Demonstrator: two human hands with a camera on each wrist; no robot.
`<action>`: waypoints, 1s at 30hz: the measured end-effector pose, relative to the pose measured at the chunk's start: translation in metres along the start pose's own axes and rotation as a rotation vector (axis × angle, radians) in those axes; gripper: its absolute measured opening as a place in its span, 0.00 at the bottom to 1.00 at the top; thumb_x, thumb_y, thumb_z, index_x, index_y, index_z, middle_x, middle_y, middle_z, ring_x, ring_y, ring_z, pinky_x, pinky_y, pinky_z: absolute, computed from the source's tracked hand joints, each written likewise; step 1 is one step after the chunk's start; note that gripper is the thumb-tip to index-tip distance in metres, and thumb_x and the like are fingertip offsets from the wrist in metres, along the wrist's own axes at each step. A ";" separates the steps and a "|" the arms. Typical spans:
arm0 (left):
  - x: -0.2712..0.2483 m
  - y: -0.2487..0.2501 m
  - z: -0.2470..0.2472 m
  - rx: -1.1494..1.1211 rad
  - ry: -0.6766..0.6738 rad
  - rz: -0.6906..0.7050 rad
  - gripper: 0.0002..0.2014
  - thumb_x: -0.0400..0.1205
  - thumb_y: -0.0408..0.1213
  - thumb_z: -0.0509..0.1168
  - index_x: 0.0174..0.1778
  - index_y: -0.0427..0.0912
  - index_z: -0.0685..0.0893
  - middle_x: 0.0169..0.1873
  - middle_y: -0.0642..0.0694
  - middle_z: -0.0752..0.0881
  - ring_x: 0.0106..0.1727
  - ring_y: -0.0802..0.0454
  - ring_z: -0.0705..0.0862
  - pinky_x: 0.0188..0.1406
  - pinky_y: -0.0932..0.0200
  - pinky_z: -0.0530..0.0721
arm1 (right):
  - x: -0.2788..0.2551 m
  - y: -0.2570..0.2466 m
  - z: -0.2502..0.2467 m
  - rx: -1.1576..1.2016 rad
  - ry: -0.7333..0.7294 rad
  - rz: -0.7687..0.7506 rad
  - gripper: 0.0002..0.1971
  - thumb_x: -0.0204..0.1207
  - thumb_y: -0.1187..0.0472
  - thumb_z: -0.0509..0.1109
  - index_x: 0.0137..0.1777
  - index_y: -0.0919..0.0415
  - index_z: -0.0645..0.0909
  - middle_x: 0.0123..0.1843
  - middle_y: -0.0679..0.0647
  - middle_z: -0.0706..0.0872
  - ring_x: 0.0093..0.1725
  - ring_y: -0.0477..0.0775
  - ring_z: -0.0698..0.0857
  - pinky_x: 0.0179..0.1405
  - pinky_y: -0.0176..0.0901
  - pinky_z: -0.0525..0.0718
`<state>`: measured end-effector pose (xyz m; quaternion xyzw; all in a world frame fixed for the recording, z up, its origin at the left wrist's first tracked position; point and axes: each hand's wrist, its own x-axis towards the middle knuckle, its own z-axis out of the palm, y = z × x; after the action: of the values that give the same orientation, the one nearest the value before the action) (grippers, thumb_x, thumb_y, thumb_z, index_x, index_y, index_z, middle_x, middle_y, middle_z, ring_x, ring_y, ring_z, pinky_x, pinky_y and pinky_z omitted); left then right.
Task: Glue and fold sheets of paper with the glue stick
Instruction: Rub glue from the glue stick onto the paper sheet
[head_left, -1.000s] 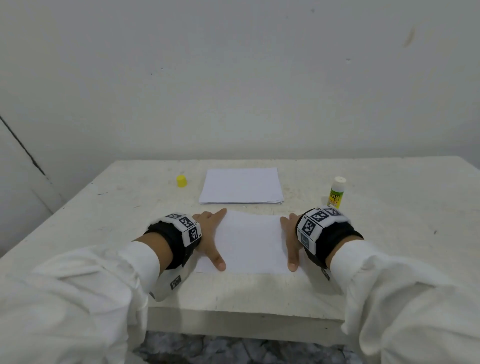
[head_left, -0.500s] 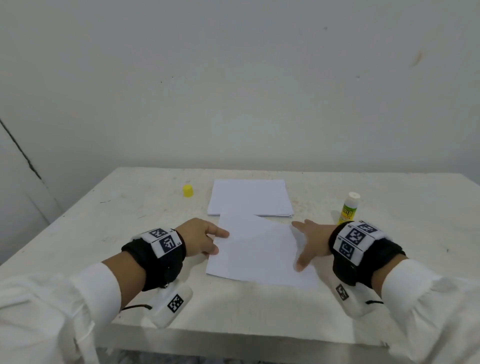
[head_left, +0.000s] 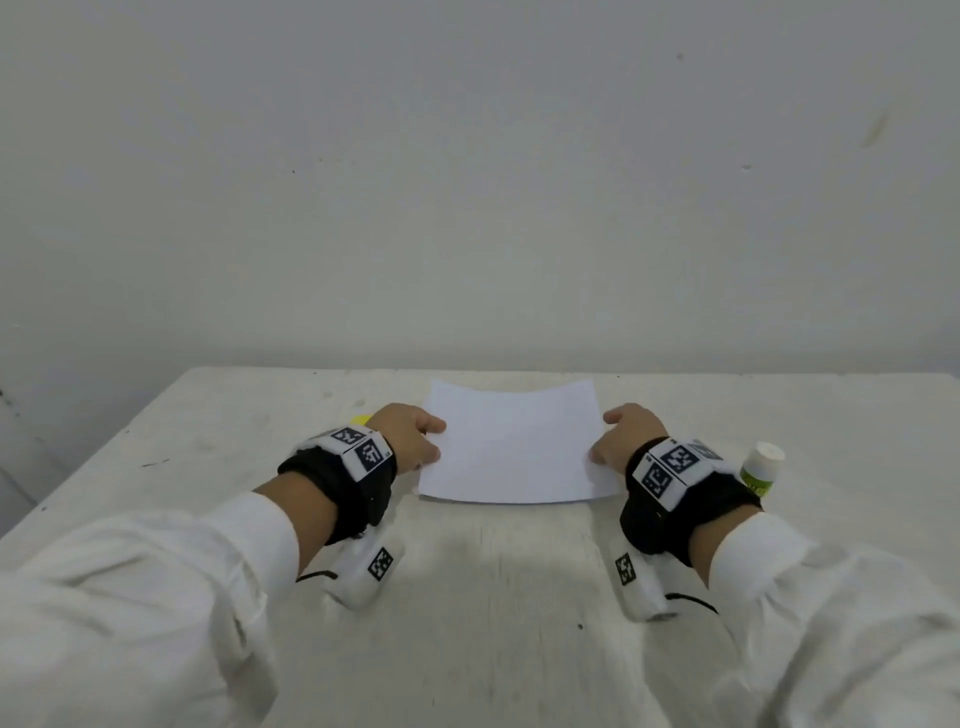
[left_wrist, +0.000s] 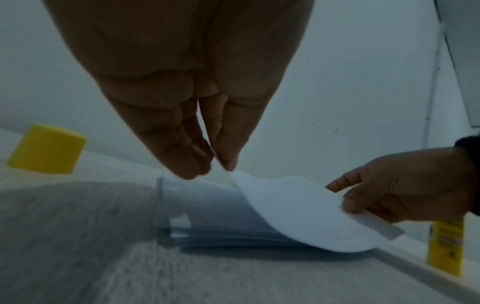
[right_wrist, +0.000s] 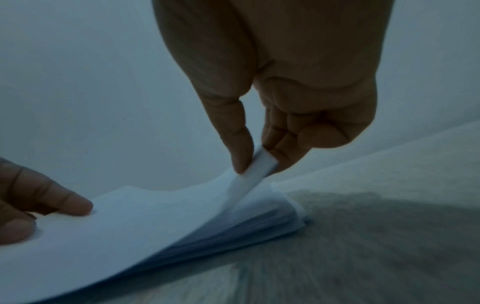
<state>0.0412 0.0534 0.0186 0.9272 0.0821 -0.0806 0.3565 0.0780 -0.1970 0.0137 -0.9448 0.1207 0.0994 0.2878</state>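
A white sheet of paper (head_left: 511, 447) hangs slightly bowed above the table (head_left: 493, 597), held by its two side edges. My left hand (head_left: 415, 436) pinches the left edge between thumb and fingers (left_wrist: 218, 164). My right hand (head_left: 623, 436) pinches the right edge the same way (right_wrist: 257, 162). Under the sheet lies the stack of paper (left_wrist: 221, 226), seen in both wrist views (right_wrist: 259, 222) but covered in the head view. The glue stick (head_left: 759, 470) stands upright and uncapped just right of my right wrist.
The yellow glue cap (left_wrist: 46, 149) sits on the table left of the stack, half hidden behind my left hand in the head view (head_left: 360, 419). A plain wall rises right behind the table's far edge.
Both hands went from pressing the sheet flat near the front edge to pinching its side edges. They lifted it and carried it away from me, over the stack.
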 end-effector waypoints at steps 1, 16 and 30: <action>0.007 0.001 0.000 0.093 -0.030 -0.020 0.24 0.78 0.33 0.71 0.71 0.44 0.79 0.66 0.46 0.81 0.59 0.49 0.84 0.58 0.66 0.79 | 0.001 -0.006 0.000 -0.064 -0.011 -0.015 0.22 0.78 0.68 0.68 0.72 0.68 0.74 0.71 0.63 0.77 0.70 0.61 0.77 0.67 0.45 0.74; 0.029 0.003 0.027 0.689 -0.217 -0.044 0.37 0.68 0.57 0.76 0.66 0.40 0.74 0.57 0.43 0.82 0.56 0.44 0.82 0.51 0.54 0.81 | 0.027 -0.025 0.021 -0.635 -0.334 -0.021 0.26 0.47 0.39 0.85 0.33 0.55 0.78 0.43 0.53 0.86 0.48 0.59 0.85 0.52 0.47 0.82; -0.018 0.100 0.092 0.423 -0.270 0.279 0.35 0.77 0.55 0.69 0.79 0.50 0.68 0.79 0.49 0.66 0.80 0.50 0.64 0.76 0.55 0.62 | -0.061 0.054 -0.013 -0.620 -0.357 -0.056 0.25 0.71 0.39 0.71 0.31 0.61 0.74 0.30 0.52 0.78 0.36 0.54 0.79 0.46 0.43 0.77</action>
<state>0.0367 -0.0835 0.0201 0.9642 -0.1131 -0.1688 0.1704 0.0059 -0.2371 0.0121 -0.9579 0.0067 0.2869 0.0067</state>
